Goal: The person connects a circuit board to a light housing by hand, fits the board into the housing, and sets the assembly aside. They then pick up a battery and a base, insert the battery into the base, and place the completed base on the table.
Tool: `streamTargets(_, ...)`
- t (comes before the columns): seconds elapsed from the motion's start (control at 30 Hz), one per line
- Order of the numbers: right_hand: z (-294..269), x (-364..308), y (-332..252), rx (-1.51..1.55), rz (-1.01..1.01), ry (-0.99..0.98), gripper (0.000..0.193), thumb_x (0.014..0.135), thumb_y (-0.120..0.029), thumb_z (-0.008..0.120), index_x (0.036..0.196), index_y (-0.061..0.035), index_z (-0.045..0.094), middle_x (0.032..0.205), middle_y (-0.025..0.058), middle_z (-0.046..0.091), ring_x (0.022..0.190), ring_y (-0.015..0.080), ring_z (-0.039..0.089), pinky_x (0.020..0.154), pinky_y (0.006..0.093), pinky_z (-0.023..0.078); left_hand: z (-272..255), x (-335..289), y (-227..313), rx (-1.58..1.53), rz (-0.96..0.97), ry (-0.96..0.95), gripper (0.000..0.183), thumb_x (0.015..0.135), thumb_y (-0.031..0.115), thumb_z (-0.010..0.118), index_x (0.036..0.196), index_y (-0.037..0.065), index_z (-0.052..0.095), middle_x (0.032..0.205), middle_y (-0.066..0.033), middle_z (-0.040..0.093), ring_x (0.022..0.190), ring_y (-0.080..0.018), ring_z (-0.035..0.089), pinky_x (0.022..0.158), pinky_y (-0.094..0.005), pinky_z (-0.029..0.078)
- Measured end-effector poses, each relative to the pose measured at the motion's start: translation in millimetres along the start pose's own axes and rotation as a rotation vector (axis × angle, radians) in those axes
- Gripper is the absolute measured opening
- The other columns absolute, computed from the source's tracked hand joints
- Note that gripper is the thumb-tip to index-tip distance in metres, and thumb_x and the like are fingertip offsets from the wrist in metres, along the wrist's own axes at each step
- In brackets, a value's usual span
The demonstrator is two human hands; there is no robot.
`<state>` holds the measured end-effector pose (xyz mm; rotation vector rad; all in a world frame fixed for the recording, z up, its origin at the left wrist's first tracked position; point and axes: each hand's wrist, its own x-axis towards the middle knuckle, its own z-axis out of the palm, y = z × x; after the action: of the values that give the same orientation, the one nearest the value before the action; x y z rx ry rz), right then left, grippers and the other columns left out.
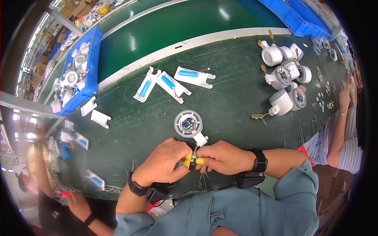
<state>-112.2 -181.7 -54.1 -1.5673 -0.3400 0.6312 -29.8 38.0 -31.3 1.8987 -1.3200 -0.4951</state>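
- Your left hand (pixel 165 162) and right hand (pixel 222 157) meet knuckle to knuckle at the near edge of the green counter (pixel 236 106). Their fingers (pixel 188 160), capped in yellow finger cots, pinch narrow on a small connector at the end of thin red and white wires (pixel 195 149).
- Those wires run up to the round white fan housing (pixel 189 124), which lies face up on the counter just beyond your knuckles. Its circuit board is exposed, so it seems set there to keep the wire slack while you work the ends.
- Both hands are closed on the connector. The piece itself is too small and too covered by your fingertips to make out.
- Three white handle shells with blue battery cells (pixel 167 83) lie open side up farther back, well apart from your hands.
- A cluster of assembled white fan heads (pixel 285 76) sits to the right, near a co-worker's arm (pixel 341 118), whose hand is cut off at the rim.
- A blue bin (pixel 93 59) at the left holds more white parts. Its contents blur toward the edge.
- Another person's hand (pixel 78 206) shows at lower left, and what it holds is unclear.
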Motion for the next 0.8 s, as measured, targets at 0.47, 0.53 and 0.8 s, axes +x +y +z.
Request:
streamTargets(0.47, 1.3, -3.2, 11.7, -0.137, -0.204, 0.053, 0.020, 0.092, -0.007, 0.046, 0.105, -0.0002, 0.060, 0.084, 0.0119, 0.069, 0.070, 0.0249, 0.069, 0.064, 0.0373, 0.052, -100.4, -104.2, -4.0, 0.836, -0.775, 0.390, 0.023, 0.078, 0.005, 0.060, 0.101, 0.003, 0.061, 0.096, -0.0179, 0.064, 0.088, -0.0396, 0.061, 0.074, -0.0480, 0.048)
streamTargets(0.53, 1.4, -4.8, 12.1, -0.149, -0.183, 0.044, 0.019, 0.092, -0.007, 0.046, 0.104, -0.0004, 0.059, 0.084, 0.0127, 0.069, 0.068, 0.0265, 0.067, 0.063, 0.0385, 0.051, -93.8, -83.7, -8.8, 0.928, -0.587, 0.488, 0.026, 0.078, 0.003, 0.061, 0.104, 0.004, 0.062, 0.097, -0.0174, 0.064, 0.090, -0.0391, 0.061, 0.077, -0.0476, 0.048)
streamTargets(0.8, 2.1, -0.9, 8.9, -0.130, -0.202, 0.032, 0.018, 0.090, -0.007, 0.047, 0.102, -0.0002, 0.059, 0.078, 0.0123, 0.069, 0.066, 0.0255, 0.068, 0.063, 0.0379, 0.052, -40.6, 67.8, -27.1, 0.624, -0.144, 0.295, 0.037, 0.079, 0.004, 0.064, 0.116, 0.008, 0.062, 0.110, -0.0137, 0.062, 0.102, -0.0348, 0.058, 0.089, -0.0423, 0.045)
